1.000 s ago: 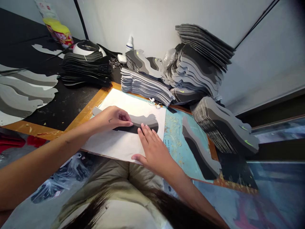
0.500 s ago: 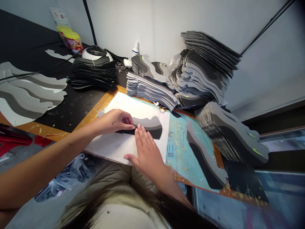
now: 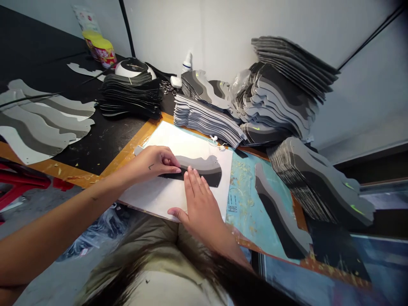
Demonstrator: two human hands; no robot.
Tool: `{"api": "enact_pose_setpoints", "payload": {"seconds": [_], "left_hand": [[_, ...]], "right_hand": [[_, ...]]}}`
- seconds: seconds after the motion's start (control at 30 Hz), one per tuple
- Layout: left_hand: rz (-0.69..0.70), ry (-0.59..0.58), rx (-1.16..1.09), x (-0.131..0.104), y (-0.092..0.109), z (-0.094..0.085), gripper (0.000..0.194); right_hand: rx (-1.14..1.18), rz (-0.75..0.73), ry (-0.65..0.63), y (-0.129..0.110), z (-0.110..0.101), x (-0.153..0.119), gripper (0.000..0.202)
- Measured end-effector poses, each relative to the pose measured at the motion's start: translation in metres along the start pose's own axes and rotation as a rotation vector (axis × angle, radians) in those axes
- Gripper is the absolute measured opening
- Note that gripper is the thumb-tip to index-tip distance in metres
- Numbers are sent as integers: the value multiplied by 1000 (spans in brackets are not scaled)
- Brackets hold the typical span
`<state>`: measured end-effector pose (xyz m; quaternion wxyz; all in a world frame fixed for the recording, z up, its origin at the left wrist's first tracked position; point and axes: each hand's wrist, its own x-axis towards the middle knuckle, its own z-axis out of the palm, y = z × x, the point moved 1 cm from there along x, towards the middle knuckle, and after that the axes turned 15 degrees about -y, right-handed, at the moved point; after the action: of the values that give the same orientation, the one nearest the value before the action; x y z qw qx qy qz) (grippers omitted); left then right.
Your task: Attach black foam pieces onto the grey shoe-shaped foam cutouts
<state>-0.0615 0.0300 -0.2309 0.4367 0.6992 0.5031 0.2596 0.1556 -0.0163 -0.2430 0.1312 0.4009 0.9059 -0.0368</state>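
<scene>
A curved shoe upper piece (image 3: 207,165), light grey above and black below, lies on a white board (image 3: 153,197) in front of me. My left hand (image 3: 161,161) is closed in a pinch over the middle of this piece, thumb and forefinger at the seam where the grey meets the black. Part of the piece's left side is hidden beneath that hand. My right hand (image 3: 199,199) lies flat and open, its fingertips pressing on the lower black edge, thumb out to the left.
Another upper piece (image 3: 280,212) lies on the blue mat (image 3: 242,191) to the right. Stacked pieces (image 3: 306,178) stand beyond it, with more piles (image 3: 207,121) along the back wall. Loose grey pieces (image 3: 41,123) and a black stack (image 3: 129,95) are at the left. White earphones (image 3: 216,142) touch the board's far edge.
The view has shifted slightly, so the scene sits a little further right. Both hands keep nearly the same places on the upper piece.
</scene>
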Motion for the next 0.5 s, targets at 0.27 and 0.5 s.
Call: {"api": "enact_pose_setpoints", "payload": {"seconds": [0.27,0.5], "left_hand": [[-54,-36,-64,-3,-1,1,47],[-83,-96,-77,0,-3,0,48]], "right_hand": [[-10,13,-57,-1,-6,0,112],[-2,11,-71,-1,-6,-1,113]]}}
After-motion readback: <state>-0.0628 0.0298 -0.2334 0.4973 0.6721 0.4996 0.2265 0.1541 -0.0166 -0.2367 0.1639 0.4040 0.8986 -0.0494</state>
